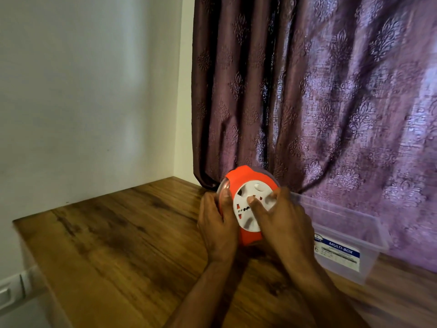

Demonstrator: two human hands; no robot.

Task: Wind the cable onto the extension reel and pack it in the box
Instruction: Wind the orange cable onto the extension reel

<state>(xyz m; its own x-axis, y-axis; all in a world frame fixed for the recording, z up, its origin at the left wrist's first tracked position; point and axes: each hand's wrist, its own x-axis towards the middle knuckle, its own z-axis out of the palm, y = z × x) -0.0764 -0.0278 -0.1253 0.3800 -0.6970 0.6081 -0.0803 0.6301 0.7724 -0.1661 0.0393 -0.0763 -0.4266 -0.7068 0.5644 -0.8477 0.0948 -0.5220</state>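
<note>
An orange extension reel (246, 178) with a white round socket face stands tilted above the wooden table (106, 237), held between both hands. My left hand (218, 229) grips its left rim, thumb up along the clear edge. My right hand (283, 221) grips the right side, with fingers curled onto the white socket face. No loose cable shows. A clear plastic box (350, 235) with a blue and white "MULTI-BOX" label sits on the table just right of the reel, partly hidden behind my right hand.
A purple patterned curtain (331, 91) hangs right behind the reel and box. A white wall (82, 91) closes the left side. The table's left edge runs diagonally at lower left, with a white switch plate (14, 290) beyond it.
</note>
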